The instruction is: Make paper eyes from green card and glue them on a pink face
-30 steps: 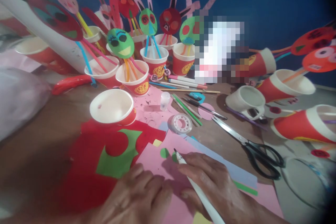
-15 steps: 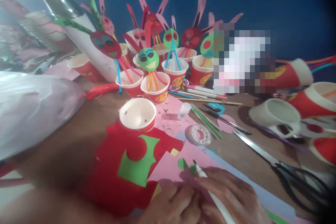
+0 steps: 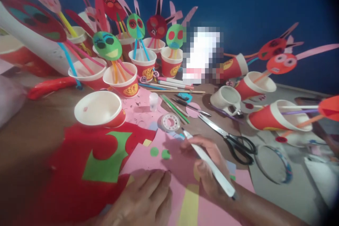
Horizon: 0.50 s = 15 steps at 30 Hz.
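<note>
My right hand (image 3: 209, 159) grips a white marker (image 3: 212, 166), its dark tip lifted just over the pink paper (image 3: 185, 164). Flat on that same paper, with fingers stretched out side by side, rests my left hand (image 3: 148, 197). Two small green paper discs (image 3: 154, 152) lie on the pink sheet between the hands and the tape roll. A green paper offcut (image 3: 103, 162) with rounded cutouts lies on red paper (image 3: 71, 155), left of my hands. Yellow paper (image 3: 189, 204) shows near my right wrist.
Behind are several red paper cups (image 3: 144, 69) with straw-and-paper faces. An uncapped-looking white cup (image 3: 97, 107) stands nearer. A tape roll (image 3: 171, 123), scissors (image 3: 225, 136), a white mug (image 3: 226, 99), pencils (image 3: 174, 109) and a hairband-like ring (image 3: 274, 164) lie around. More cups (image 3: 278, 116) lie tipped at right.
The view has swung right, so the cups appear further left. My right hand with the marker has moved right, away from the green discs and apart from my left hand.
</note>
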Each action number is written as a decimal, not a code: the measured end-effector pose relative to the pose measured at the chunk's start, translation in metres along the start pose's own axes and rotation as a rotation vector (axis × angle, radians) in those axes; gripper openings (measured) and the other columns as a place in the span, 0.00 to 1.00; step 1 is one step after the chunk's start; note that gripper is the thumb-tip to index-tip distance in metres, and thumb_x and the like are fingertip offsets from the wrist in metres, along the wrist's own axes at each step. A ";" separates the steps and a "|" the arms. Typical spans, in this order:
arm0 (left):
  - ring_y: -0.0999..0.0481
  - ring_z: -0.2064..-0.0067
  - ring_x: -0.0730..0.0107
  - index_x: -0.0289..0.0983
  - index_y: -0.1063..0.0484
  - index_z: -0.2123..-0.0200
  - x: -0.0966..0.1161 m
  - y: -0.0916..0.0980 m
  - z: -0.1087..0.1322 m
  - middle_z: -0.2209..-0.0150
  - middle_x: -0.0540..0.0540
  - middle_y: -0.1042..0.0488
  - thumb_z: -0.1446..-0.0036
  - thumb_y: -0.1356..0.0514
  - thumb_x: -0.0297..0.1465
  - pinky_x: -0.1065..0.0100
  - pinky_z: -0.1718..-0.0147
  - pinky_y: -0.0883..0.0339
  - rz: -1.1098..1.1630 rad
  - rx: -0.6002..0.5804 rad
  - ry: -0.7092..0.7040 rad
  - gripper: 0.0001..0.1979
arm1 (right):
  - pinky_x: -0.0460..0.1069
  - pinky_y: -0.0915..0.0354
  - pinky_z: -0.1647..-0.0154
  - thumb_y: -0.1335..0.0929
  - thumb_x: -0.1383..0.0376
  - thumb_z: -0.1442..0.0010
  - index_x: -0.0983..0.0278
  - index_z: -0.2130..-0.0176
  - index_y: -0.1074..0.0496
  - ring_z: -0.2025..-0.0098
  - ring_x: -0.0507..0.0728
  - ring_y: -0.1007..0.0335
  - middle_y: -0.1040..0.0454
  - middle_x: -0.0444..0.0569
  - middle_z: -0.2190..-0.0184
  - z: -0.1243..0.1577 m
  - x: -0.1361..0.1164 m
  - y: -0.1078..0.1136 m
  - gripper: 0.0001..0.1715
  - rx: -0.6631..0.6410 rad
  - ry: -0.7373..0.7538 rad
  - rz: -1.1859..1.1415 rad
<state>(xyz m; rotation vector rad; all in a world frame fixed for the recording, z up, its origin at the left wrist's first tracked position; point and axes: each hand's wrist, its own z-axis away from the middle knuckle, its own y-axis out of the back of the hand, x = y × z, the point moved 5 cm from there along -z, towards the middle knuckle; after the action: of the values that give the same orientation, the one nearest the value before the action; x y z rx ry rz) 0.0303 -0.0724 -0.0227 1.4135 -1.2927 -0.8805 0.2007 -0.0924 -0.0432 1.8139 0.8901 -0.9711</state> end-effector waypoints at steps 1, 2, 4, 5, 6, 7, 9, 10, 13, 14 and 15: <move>0.26 0.54 0.61 0.39 0.25 0.59 -0.002 0.002 -0.001 0.53 0.47 0.22 0.41 0.47 0.24 0.60 0.57 0.35 0.015 -0.025 0.012 0.13 | 0.49 0.28 0.63 0.39 0.49 0.35 0.61 0.48 0.37 0.63 0.55 0.26 0.27 0.50 0.61 0.002 0.004 0.000 0.23 0.023 -0.039 -0.079; 0.26 0.54 0.60 0.38 0.25 0.58 -0.003 0.004 -0.002 0.53 0.46 0.22 0.41 0.48 0.23 0.60 0.56 0.35 0.026 -0.026 0.019 0.14 | 0.49 0.28 0.64 0.39 0.49 0.35 0.61 0.48 0.38 0.65 0.55 0.26 0.27 0.49 0.62 0.004 0.007 0.000 0.23 0.042 -0.060 -0.145; 0.26 0.54 0.60 0.37 0.25 0.57 -0.004 0.006 -0.004 0.53 0.45 0.22 0.39 0.51 0.23 0.60 0.55 0.35 0.060 -0.018 0.016 0.16 | 0.49 0.30 0.66 0.38 0.50 0.34 0.60 0.47 0.39 0.69 0.53 0.27 0.27 0.45 0.67 0.007 0.010 -0.001 0.23 0.047 -0.086 -0.203; 0.25 0.54 0.61 0.38 0.25 0.58 -0.004 0.007 -0.005 0.54 0.45 0.22 0.38 0.52 0.23 0.60 0.55 0.34 0.084 0.000 0.024 0.16 | 0.49 0.30 0.67 0.39 0.50 0.34 0.59 0.47 0.39 0.70 0.53 0.28 0.28 0.43 0.70 0.008 0.011 -0.001 0.22 0.034 -0.098 -0.200; 0.25 0.54 0.61 0.38 0.25 0.59 -0.005 0.008 -0.006 0.55 0.46 0.21 0.37 0.53 0.23 0.60 0.55 0.34 0.109 0.011 0.034 0.17 | 0.48 0.31 0.68 0.39 0.51 0.33 0.59 0.47 0.39 0.72 0.53 0.29 0.29 0.42 0.73 0.009 0.011 -0.001 0.21 0.007 -0.113 -0.184; 0.25 0.55 0.61 0.38 0.25 0.60 -0.007 0.010 -0.008 0.56 0.46 0.21 0.37 0.54 0.23 0.60 0.55 0.34 0.134 0.037 0.036 0.17 | 0.48 0.32 0.69 0.40 0.53 0.33 0.58 0.47 0.39 0.73 0.53 0.29 0.29 0.41 0.74 0.009 0.011 -0.002 0.19 -0.027 -0.131 -0.158; 0.24 0.56 0.62 0.38 0.25 0.62 -0.013 0.016 -0.011 0.59 0.46 0.20 0.37 0.52 0.22 0.61 0.54 0.34 0.179 0.072 0.027 0.16 | 0.47 0.32 0.71 0.40 0.56 0.32 0.58 0.48 0.38 0.74 0.53 0.28 0.29 0.41 0.75 0.009 0.011 -0.002 0.15 -0.069 -0.136 -0.077; 0.23 0.57 0.63 0.38 0.25 0.63 -0.019 0.020 -0.012 0.61 0.47 0.20 0.38 0.52 0.22 0.62 0.55 0.33 0.198 0.094 0.027 0.15 | 0.47 0.32 0.71 0.39 0.58 0.32 0.57 0.49 0.36 0.74 0.53 0.28 0.28 0.41 0.75 0.008 0.009 -0.001 0.13 -0.070 -0.121 -0.017; 0.23 0.67 0.68 0.36 0.28 0.67 -0.050 0.034 -0.011 0.70 0.49 0.21 0.40 0.50 0.20 0.65 0.62 0.31 0.208 0.157 0.114 0.13 | 0.46 0.32 0.69 0.35 0.63 0.36 0.56 0.54 0.33 0.71 0.53 0.26 0.24 0.43 0.70 0.005 0.004 0.001 0.09 -0.040 -0.023 0.169; 0.23 0.68 0.68 0.36 0.28 0.65 -0.062 0.037 -0.008 0.70 0.49 0.21 0.41 0.48 0.20 0.66 0.65 0.31 0.179 0.167 0.158 0.10 | 0.47 0.31 0.67 0.34 0.64 0.37 0.56 0.55 0.33 0.69 0.53 0.25 0.23 0.44 0.68 0.005 0.002 0.000 0.09 -0.033 0.009 0.210; 0.23 0.68 0.67 0.35 0.28 0.61 -0.074 0.040 -0.005 0.68 0.48 0.21 0.40 0.47 0.23 0.66 0.66 0.32 0.153 0.181 0.222 0.09 | 0.47 0.31 0.66 0.33 0.65 0.37 0.57 0.55 0.33 0.67 0.54 0.25 0.23 0.44 0.67 0.005 0.001 -0.001 0.09 -0.036 0.035 0.242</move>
<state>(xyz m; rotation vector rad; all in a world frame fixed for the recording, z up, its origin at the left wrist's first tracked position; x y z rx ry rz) 0.0119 0.0032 0.0096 1.4837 -1.3151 -0.4987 0.1989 -0.0961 -0.0455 1.8625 0.6850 -0.7679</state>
